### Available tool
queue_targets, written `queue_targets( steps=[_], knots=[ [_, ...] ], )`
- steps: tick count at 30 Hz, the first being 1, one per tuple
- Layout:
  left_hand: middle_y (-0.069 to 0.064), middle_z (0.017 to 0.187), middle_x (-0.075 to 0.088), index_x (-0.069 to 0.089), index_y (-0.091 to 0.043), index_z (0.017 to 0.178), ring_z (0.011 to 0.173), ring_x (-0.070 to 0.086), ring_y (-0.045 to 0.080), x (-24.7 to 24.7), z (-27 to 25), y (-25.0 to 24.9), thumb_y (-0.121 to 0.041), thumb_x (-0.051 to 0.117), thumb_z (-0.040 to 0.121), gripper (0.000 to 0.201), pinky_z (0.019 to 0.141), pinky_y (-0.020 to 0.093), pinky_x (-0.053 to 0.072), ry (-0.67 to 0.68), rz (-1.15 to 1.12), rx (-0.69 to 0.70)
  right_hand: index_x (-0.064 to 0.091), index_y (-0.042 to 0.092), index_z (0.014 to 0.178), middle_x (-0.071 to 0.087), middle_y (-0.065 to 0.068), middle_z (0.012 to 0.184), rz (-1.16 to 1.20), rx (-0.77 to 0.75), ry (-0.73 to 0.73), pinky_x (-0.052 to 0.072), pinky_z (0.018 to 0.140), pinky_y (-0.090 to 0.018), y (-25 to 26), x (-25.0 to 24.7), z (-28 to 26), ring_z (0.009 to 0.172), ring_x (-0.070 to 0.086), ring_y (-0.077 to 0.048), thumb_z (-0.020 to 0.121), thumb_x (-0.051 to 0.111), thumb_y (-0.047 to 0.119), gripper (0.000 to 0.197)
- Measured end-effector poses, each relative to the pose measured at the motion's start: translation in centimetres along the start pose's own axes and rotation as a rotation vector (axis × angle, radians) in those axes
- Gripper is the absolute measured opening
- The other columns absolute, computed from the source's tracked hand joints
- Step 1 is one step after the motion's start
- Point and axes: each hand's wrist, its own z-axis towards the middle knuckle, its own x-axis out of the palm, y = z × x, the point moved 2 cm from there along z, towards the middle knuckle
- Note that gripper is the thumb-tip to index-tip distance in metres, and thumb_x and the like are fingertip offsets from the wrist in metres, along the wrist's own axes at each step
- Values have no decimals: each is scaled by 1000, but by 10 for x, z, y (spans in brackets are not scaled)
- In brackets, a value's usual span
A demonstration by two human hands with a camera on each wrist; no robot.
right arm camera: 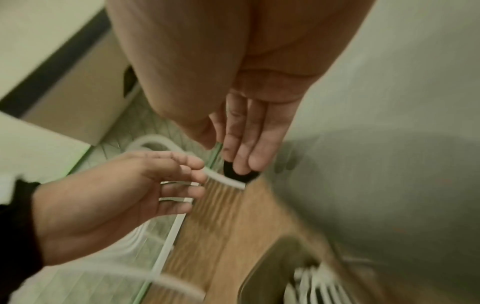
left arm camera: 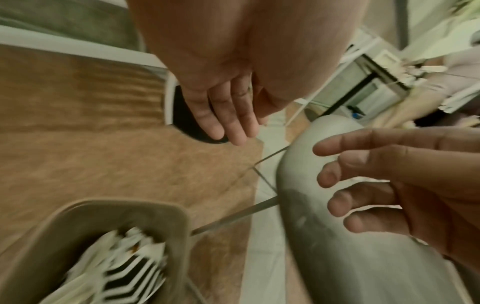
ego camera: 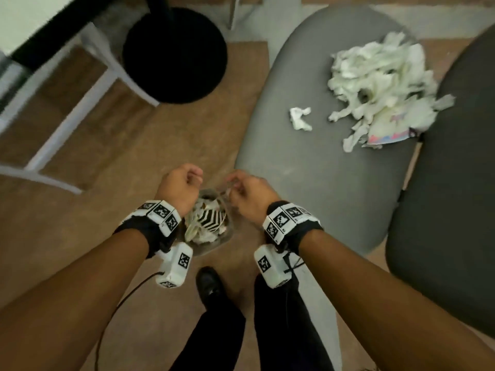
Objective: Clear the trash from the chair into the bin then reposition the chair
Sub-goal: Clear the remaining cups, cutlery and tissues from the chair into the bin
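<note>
Far left, on the wooden floor [ego camera: 80,236]: a black round base [ego camera: 174,54] beside a white frame [ego camera: 80,103], well apart from the work.

Left grip [ego camera: 179,188] above the bin [ego camera: 227,236], fingers apart and slack, holding nothing. Same in the left wrist view: straight hanging fingers, bare.

Below and between both wrists, that bin, already part-filled with torn white paper and a black-and-white striped wrapper [ego camera: 211,223].

Right grip [ego camera: 249,196] just beside the left one, over the bin's far rim, fingers spread and empty in both wrist views.

Then the grey chair seat [ego camera: 321,183], near edge close to the bin. On it, a small crumpled tissue [ego camera: 300,118] lying alone, apart from the main tissue pile [ego camera: 380,84] further right. Under the pile's near edge, a printed packet [ego camera: 388,135] poking out toward the dark backrest [ego camera: 455,183].

Likely handling: tissue very light, soft, crushable, loosely torn, so prone to shedding strips. Best gathered inward from the outer edges and scooped from beneath with both grips, squeezed into one wad; the lone piece by a simple pinch. Packet probably flat and slick: take with the pile or by its exposed corner.

Pile's long axis running away from the person, loose strands trailing toward the near side. Seat likewise elongated away from the person, probably facing left toward the bin, backrest on the right. Chair stiff and far heavier: hold by seat edge or backrest.
</note>
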Motion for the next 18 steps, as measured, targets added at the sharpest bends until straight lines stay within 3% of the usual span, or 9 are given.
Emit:
queue_targets(
  steps=[4,7,9,12,15,17,18],
  knots=[
    [-8,78,67,59,-31,80,78,67,26,43,35,-94,-5,57,89,28,83,40,55,61,0,221,56,24,121,67,5,104,-28,58,-317,53,85,-34,-70,-117,14,85,66,-18,90,52,22,32],
    [-12,79,64,57,-37,82,78,66,23,98,52,-151,-17,55,86,21,81,44,56,116,11,357,57,18,123,59,-5,117,-76,187,-587,51,92,-38,-134,-201,21,99,62,-23,87,55,18,36],
    [-11,85,65,60,-37,89,82,66,18,130,55,-186,-18,53,84,21,83,42,55,151,23,442,55,14,126,51,-10,128,-124,226,-680,46,100,-40,-160,-246,29,112,57,-29,88,56,17,39],
    [-1,104,63,62,-20,108,97,61,18,166,64,-230,-9,55,84,27,93,40,51,149,135,577,47,14,135,40,-10,143,-235,253,-684,40,107,-40,-180,-290,51,127,44,-32,89,57,16,47],
    [2,116,57,60,-15,117,110,57,20,183,80,-263,-8,57,85,32,100,40,47,72,201,606,28,15,149,29,-8,156,-286,302,-547,37,112,-44,-186,-310,75,137,36,-34,87,65,22,73],
    [5,119,54,58,-14,120,114,54,23,191,92,-285,-7,58,84,36,103,40,45,14,175,586,26,18,150,40,-11,150,-317,334,-407,40,109,-46,-186,-315,89,133,43,-35,88,65,21,73],
    [6,122,52,56,-13,123,117,52,24,195,97,-296,-7,57,84,40,104,40,43,-12,179,580,36,18,146,48,-12,142,-337,315,-367,44,105,-45,-185,-316,93,128,49,-35,89,62,19,63]
  ],
)
